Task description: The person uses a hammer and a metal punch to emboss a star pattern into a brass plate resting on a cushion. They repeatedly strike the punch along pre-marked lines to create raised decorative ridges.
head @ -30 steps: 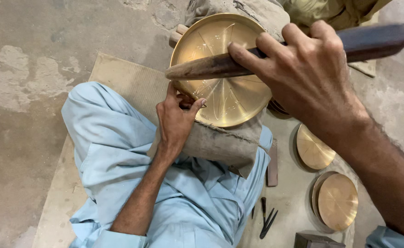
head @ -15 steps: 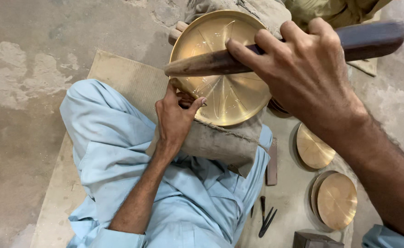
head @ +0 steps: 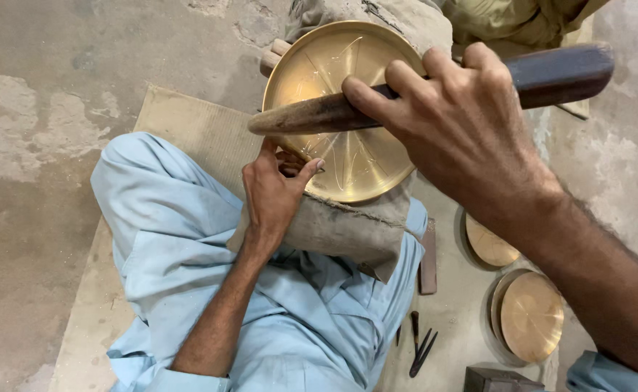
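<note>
Hands (head: 471,131) gripping wooden mallet (head: 435,94), brass plate (head: 344,109), spare plates (head: 529,316) beside

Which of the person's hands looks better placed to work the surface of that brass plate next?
Probably the right hand: it grips the long wooden-handled tool, which lies across the brass plate. The left hand only pinches the plate's near rim, seemingly steadying it.
</note>
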